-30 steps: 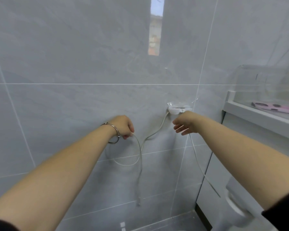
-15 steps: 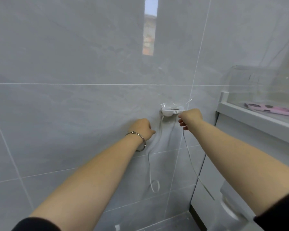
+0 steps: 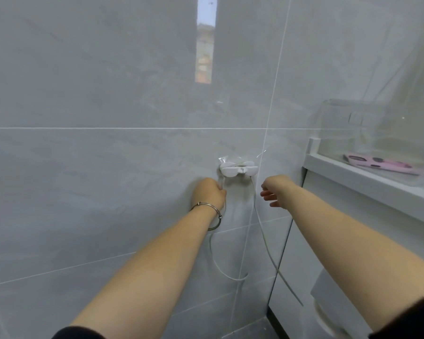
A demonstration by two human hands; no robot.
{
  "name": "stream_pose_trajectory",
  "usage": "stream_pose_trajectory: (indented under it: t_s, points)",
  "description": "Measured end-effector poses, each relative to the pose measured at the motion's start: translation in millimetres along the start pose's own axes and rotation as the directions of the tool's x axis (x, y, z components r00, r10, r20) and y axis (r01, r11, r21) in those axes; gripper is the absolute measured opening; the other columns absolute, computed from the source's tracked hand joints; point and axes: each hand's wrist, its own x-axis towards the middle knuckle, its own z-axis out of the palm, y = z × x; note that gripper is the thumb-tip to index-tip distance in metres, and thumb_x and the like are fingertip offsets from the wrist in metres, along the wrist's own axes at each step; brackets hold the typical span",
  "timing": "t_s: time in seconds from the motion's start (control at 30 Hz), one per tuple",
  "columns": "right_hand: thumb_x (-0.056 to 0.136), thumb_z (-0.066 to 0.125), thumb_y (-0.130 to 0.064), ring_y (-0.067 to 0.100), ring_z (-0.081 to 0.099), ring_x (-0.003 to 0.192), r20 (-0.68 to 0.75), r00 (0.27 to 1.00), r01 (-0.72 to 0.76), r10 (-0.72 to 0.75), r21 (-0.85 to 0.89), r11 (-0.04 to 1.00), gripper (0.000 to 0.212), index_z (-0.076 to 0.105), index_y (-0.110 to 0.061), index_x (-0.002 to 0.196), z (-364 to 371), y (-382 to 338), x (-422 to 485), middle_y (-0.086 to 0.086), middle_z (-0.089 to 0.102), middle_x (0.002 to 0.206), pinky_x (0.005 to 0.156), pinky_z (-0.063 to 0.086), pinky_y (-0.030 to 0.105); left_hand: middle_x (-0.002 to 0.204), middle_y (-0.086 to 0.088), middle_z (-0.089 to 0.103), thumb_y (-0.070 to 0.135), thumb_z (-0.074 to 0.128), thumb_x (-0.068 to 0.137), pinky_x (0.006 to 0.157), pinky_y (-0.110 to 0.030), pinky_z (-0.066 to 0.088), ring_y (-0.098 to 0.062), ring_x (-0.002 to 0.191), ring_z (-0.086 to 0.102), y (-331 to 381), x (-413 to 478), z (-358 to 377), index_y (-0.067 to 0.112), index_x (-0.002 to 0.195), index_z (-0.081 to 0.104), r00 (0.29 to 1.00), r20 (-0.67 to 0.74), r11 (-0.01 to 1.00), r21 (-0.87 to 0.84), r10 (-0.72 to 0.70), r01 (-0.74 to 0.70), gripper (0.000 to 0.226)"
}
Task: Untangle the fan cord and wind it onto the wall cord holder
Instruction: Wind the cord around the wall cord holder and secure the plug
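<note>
Cord holder (image 3: 238, 169) is stuck low on the wall (image 3: 108, 167), just L of the vertical grout line and near the L edge of the white cabinet (image 3: 296, 265). Cord (image 3: 267, 245) is hooked over it. One strand drops off the holder's R end and runs down-right toward a white unit (image 3: 328, 309) at the bottom R corner (prob the fan, can't confirm). The other strand leaves the L end, passes thru the L hand and hangs in a slack loop below.

L hand (image 3: 209, 194): fingers curled tight round the cord just under the holder's L end, close to the wall. Prob keeping tension so the turn doesn't slip off. Bracelet (image 3: 212, 212) on that wrist.

R hand (image 3: 277, 190): fingers loose, partly spread, holding nothing. It sits just R of the R strand w/ no contact I can see. Looks placed to take or guide the cord for the next wrap.

Judgement: winding is underway, few turns on at most, lots of slack left. Risk is the cord sliding off the holder ends if L-hand tension drops.

Shelf (image 3: 365, 182) at R carries a pink item (image 3: 382, 165), not involved.
</note>
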Motion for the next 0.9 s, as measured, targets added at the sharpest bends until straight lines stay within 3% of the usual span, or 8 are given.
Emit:
stream_pose_trajectory:
  t_s: [0.13,0.2,0.27,0.33,0.37,0.47,0.7,0.9]
  points:
    - [0.094,0.041,-0.006,0.019,0.054,0.071,0.013,1.0,-0.01,0.009,0.022,1.0,0.013,0.052,-0.004,0.101,1.0,-1.2,6.1,0.01,0.058,0.075,0.077,0.045,0.035,0.038,0.001,0.058,0.007,0.055,0.085,0.054,-0.023,0.052,-0.014,0.042,0.063,7.1,10.1,15.2,0.012,0.05,0.054,0.984,0.125,0.931,-0.328,-0.128,0.163,0.035]
    - [0.095,0.042,-0.008,0.018,0.054,0.07,0.021,1.0,-0.024,0.023,0.029,0.999,0.02,0.055,-0.004,0.109,1.4,0.0,9.2,0.008,0.057,0.073,0.081,0.046,0.036,0.049,-0.005,0.056,0.004,0.051,0.091,0.04,-0.015,0.044,-0.005,0.032,0.057,18.1,7.5,19.7,0.009,0.058,0.048,0.958,0.235,0.841,-0.475,-0.161,0.258,0.033]
    - [0.096,0.041,-0.01,0.02,0.055,0.078,0.035,0.999,-0.037,0.035,0.046,0.998,0.025,0.057,-0.003,0.114,1.1,2.3,13.4,0.008,0.057,0.073,0.085,0.046,0.035,0.071,-0.01,0.058,0.004,0.043,0.095,0.047,-0.014,0.048,-0.007,0.06,0.07,29.4,1.4,21.2,0.008,0.068,0.047,0.913,0.375,0.697,-0.612,-0.16,0.373,0.028]
    - [0.097,0.039,-0.012,0.021,0.054,0.087,0.057,0.997,-0.056,0.053,0.059,0.997,0.029,0.059,-0.003,0.117,-0.4,6.2,17.5,0.009,0.061,0.081,0.089,0.045,0.035,0.106,-0.016,0.064,0.006,0.038,0.097,0.08,-0.021,0.051,-0.021,0.11,0.063,36.7,-3.2,21.2,0.002,0.09,0.056,0.872,0.467,0.582,-0.672,-0.148,0.459,0.02]
    - [0.098,0.039,-0.012,0.021,0.054,0.09,0.068,0.996,-0.062,0.058,0.062,0.996,0.03,0.059,-0.004,0.119,-1.2,8.1,19.2,0.01,0.065,0.091,0.093,0.045,0.036,0.123,-0.017,0.06,0.007,0.036,0.098,0.091,-0.025,0.047,-0.025,0.121,0.056,38.8,-5.3,20.2,-0.002,0.108,0.056,0.861,0.488,0.544,-0.687,-0.144,0.481,0.025]
    - [0.098,0.038,-0.013,0.023,0.056,0.102,0.094,0.994,-0.055,0.047,0.08,0.995,0.032,0.058,-0.005,0.122,-1.4,12.8,26.6,0.013,0.063,0.115,0.099,0.041,0.037,0.133,-0.016,0.055,0.009,0.034,0.097,0.095,-0.028,0.044,-0.025,0.124,0.053,37.0,-4.3,19.1,-0.003,0.128,0.049,0.86,0.5,0.45,-0.747,-0.102,0.489,0.036]
    - [0.092,0.05,-0.013,0.021,0.057,0.1,0.185,0.983,0.0,-0.011,0.059,0.998,0.021,0.065,-0.016,0.078,7.4,12.9,33.1,0.006,0.064,0.103,0.098,0.038,0.037,0.134,-0.012,0.055,0.008,0.034,0.093,0.105,-0.032,0.037,-0.023,0.126,0.051,38.4,-4.9,15.0,0.005,0.104,0.059,0.854,0.518,0.372,-0.784,-0.047,0.497,0.027]
    - [0.084,0.061,-0.008,0.017,0.059,0.086,0.164,0.986,0.02,-0.021,0.007,1.0,0.007,0.065,-0.013,0.083,13.7,11.6,35.6,0.003,0.068,0.09,0.098,0.039,0.037,0.136,-0.01,0.053,0.013,0.035,0.094,0.109,-0.034,0.032,-0.021,0.13,0.046,37.5,-7.2,12.2,0.009,0.115,0.057,0.849,0.527,0.408,-0.768,-0.033,0.493,0.03]
